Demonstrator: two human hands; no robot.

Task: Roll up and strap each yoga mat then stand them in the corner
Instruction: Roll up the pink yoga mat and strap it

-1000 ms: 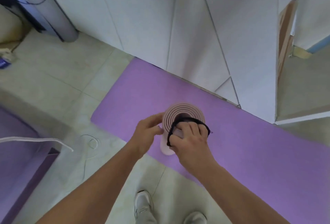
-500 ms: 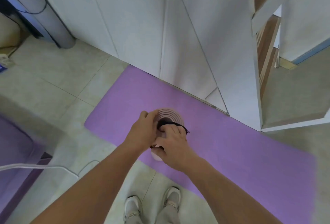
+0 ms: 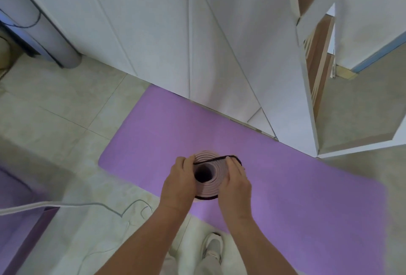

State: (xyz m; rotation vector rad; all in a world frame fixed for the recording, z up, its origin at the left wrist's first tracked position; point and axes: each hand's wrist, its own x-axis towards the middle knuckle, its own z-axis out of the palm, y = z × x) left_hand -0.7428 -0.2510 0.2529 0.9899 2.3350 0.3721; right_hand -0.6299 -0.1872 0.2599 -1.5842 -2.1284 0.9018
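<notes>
One purple yoga mat (image 3: 285,187) lies flat on the tiled floor (image 3: 55,121) along the white cabinets (image 3: 175,44). One rolled mat (image 3: 212,176) stands upright on it, end-on. Left hand (image 3: 179,183) and right hand (image 3: 237,184) flank it, fingers (image 3: 232,165) clamped on one black strap (image 3: 214,159) stretched over its top.

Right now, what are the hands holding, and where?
Both hands, left and right, stretch the black strap around the upright rolled mat's top end, gripping opposite sides.

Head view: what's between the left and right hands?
The rolled mat, standing on end, spiral top toward the camera. The black strap spans its top between left hand and right hand.
</notes>
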